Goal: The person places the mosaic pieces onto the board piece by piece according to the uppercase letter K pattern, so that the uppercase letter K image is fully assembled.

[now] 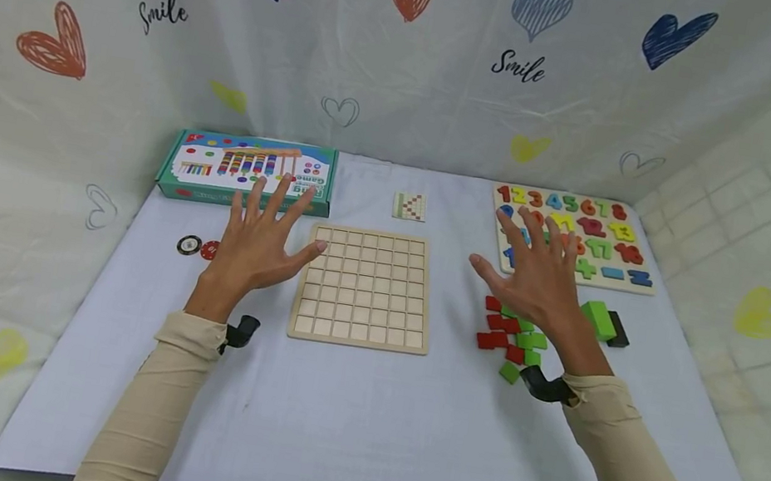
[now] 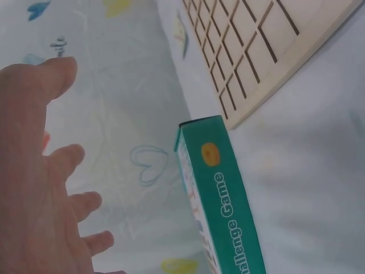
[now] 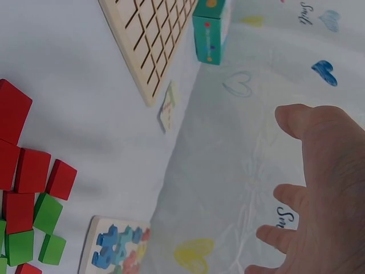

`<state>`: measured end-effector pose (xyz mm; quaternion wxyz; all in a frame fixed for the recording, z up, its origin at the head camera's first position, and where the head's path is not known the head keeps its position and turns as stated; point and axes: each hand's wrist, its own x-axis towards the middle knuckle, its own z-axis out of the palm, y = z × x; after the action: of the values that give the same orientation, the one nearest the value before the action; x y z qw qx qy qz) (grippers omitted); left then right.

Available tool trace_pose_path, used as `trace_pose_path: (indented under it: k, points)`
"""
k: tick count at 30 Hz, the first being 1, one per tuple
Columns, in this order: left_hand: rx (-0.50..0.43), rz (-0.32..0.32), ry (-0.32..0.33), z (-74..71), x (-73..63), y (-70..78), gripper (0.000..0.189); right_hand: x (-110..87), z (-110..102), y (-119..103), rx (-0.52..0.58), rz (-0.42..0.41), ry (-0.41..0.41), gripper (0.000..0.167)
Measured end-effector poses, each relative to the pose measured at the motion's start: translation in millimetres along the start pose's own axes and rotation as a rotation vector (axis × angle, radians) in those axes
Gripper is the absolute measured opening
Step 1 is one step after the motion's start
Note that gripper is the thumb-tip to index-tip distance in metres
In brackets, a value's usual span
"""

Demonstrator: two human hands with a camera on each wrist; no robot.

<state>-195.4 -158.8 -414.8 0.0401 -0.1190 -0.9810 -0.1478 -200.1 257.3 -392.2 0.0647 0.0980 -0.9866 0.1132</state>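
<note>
My left hand (image 1: 258, 244) is held above the table with its fingers spread, between the green game box (image 1: 240, 199) and the wooden grid board (image 1: 366, 288). Its thumb overlaps the board's upper left corner in the head view. Fingers spread as well, my right hand (image 1: 538, 277) hovers over the red and green cubes (image 1: 493, 340) and overlaps the number puzzle board (image 1: 606, 282). Neither hand holds anything. In the right wrist view the red cubes (image 3: 32, 170) and green cubes (image 3: 47, 213) lie loose on the table, below the hand.
A small pattern card (image 1: 409, 206) lies behind the grid board. Left of it are a black-and-white disc (image 1: 190, 245) and a red disc (image 1: 209, 250), partly behind the left hand. At the right sit a larger green block (image 1: 598, 320) and a black piece (image 1: 618, 330).
</note>
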Motion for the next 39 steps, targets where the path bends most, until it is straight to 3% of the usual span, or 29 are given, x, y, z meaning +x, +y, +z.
trace_pose_path:
  k: [7,10,15,24,31,39]
  points:
    - [-0.029,-0.003,-0.018,0.7,0.2,-0.1,0.090,0.2,2,0,0.013,-0.012,0.015,0.086]
    - [-0.042,-0.011,-0.056,4.5,0.3,-2.9,0.086,-0.2,2,0,0.015,-0.017,0.017,0.086]
    - [-0.110,-0.038,-0.150,16.2,0.7,-9.8,0.081,-1.5,1,2,0.011,-0.007,0.012,0.085]
    - [-0.290,-0.101,-0.255,44.3,-0.9,-19.6,0.078,-3.7,0,8,-0.014,0.014,-0.036,0.084]
    - [-0.304,-0.143,-0.310,67.1,-9.1,-27.6,0.078,-7.4,1,13,-0.061,0.013,-0.099,0.080]
    - [-0.283,-0.145,-0.322,71.8,-9.6,-26.0,0.071,-12.2,5,29,-0.060,0.020,-0.110,0.078]
